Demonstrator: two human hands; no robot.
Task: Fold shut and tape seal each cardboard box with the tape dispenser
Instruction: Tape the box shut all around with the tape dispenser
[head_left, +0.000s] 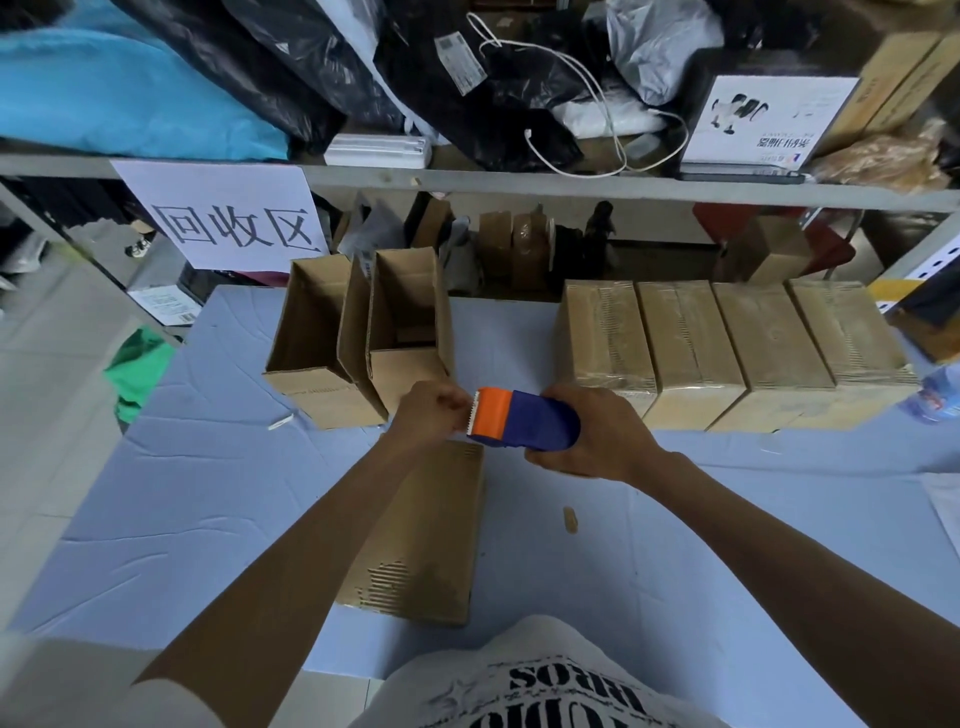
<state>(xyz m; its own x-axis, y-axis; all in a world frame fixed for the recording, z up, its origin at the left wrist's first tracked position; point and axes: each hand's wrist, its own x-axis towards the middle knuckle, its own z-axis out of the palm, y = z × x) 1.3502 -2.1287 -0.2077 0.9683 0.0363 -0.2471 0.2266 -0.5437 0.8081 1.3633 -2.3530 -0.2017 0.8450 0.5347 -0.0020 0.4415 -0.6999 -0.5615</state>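
Observation:
My right hand grips the blue body of the tape dispenser, held in the air over the table. Its orange toothed head points left. My left hand pinches at that head with curled fingers, apparently on the tape's end; the tape itself is too clear to see. Under my hands and left forearm a closed cardboard box lies flat on the blue table cover. Two open boxes stand at the back left, flaps up.
Several taped, shut boxes stand in a row at the back right. A small tape scrap lies right of the flat box. A metal shelf with bags, a cable and a paper sign runs behind the table.

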